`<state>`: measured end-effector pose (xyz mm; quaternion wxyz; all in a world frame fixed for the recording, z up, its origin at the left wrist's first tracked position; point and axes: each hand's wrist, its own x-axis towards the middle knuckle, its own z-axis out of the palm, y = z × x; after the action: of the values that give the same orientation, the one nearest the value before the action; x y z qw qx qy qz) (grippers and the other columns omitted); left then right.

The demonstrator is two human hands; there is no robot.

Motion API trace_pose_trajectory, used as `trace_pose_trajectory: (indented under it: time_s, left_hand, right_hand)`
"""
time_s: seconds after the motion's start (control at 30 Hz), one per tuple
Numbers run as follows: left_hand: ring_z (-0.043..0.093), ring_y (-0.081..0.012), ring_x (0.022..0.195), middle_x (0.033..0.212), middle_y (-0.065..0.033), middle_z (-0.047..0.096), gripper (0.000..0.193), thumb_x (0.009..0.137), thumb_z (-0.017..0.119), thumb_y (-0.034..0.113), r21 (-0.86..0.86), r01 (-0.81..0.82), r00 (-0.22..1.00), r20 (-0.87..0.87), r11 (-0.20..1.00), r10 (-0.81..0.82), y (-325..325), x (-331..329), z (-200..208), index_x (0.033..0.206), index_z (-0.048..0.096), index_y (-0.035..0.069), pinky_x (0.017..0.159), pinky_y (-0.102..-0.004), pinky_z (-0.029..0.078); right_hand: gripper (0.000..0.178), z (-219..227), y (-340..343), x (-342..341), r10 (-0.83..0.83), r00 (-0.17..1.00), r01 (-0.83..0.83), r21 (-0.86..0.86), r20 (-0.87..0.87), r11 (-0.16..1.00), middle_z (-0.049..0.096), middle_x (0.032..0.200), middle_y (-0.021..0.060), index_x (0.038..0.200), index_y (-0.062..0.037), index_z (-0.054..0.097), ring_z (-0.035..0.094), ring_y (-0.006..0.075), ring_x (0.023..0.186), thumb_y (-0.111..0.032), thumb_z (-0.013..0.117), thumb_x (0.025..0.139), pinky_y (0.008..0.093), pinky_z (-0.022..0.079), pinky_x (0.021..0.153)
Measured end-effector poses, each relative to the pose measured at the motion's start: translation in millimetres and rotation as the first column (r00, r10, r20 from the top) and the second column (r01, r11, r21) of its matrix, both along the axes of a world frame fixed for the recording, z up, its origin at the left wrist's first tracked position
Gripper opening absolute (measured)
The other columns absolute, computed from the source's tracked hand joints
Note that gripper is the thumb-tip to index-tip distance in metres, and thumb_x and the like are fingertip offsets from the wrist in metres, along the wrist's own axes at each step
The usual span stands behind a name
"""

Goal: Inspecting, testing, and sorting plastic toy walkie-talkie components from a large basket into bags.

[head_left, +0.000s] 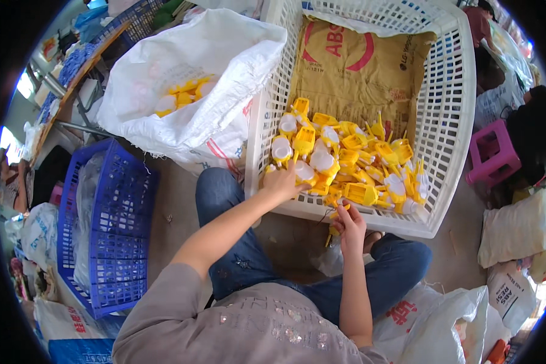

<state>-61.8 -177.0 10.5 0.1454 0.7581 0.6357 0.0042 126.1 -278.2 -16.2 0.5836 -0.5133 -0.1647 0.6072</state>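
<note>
A: Where is your left hand (pixel 281 182) right now?

B: Your left hand is over the near rim of the white basket (pixel 449 97), fingers curled down among the yellow and white plastic parts (pixel 346 158) at the edge of the pile. I cannot tell whether it has closed on one of them; the fingertips are hidden in the heap.

A: And your right hand (pixel 349 225)?

B: Your right hand sits just outside the basket, below its near wall, fingers pinched on a small yellow piece (pixel 335 219). The two hands are apart, the left one up and to the left of the right.

A: Where does the pile lie against your hands?

B: It starts at your left fingertips and spreads away from you and to the right, across the basket floor. Beyond it, farther from your hands, a brown paper sack (pixel 358 60) lines the back of the basket.

A: What else is around you?

B: To the left of your left hand, and farther off, a white woven bag (pixel 194 85) lies open with more yellow and white parts showing in its mouth. Near your left elbow stands a blue crate (pixel 112 236). Well to the right of your right hand there is a small pink stool (pixel 492 155), and a white sack (pixel 515 227) lies closer to you than the stool.
</note>
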Motion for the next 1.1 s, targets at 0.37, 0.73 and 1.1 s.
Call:
trace_pose_trajectory:
  time_s: [0.37,0.73,1.1]
  left_hand:
    - [0.065,-0.0253,0.078,0.081,-0.0191,0.064,0.033,0.074,0.057,0.017,-0.049,-0.040,0.967,0.251,0.998,0.051,2.4,-44.8,33.3,0.102,0.056,0.000,0.060,-0.0351,0.052]
    - [0.049,-0.0302,0.113,0.125,-0.0141,0.046,0.074,0.067,0.052,-0.011,-0.431,0.527,-0.249,0.746,0.733,0.617,-93.1,-28.2,88.2,0.134,0.028,0.008,0.084,-0.0563,0.045]
    - [0.049,-0.0193,0.111,0.125,-0.0064,0.046,0.063,0.086,0.051,0.046,-0.391,0.687,-0.175,0.729,0.613,0.661,-25.8,-7.3,106.0,0.134,0.032,0.010,0.088,-0.0344,0.046]
  right_hand:
    - [0.034,7.0,-5.2,8.7,0.018,0.993,-0.015,0.029,-0.114,0.999,0.059,0.097,0.0009,0.117,-0.0080,0.052,0.056,0.0091,0.084,-0.017,0.060,0.085,0.0210,0.047,0.065]
    - [0.053,82.1,-18.0,-12.1,0.371,0.904,-0.238,0.472,-0.212,0.849,0.050,0.122,0.0095,0.127,-0.0017,0.039,0.051,0.0229,0.112,-0.015,0.063,0.082,0.0358,0.046,0.088]
    - [0.036,140.7,9.5,-9.7,0.119,0.734,-0.491,0.403,0.668,0.772,0.055,0.108,0.0065,0.109,-0.0027,0.056,0.054,0.0174,0.101,-0.003,0.064,0.074,0.0282,0.045,0.084]
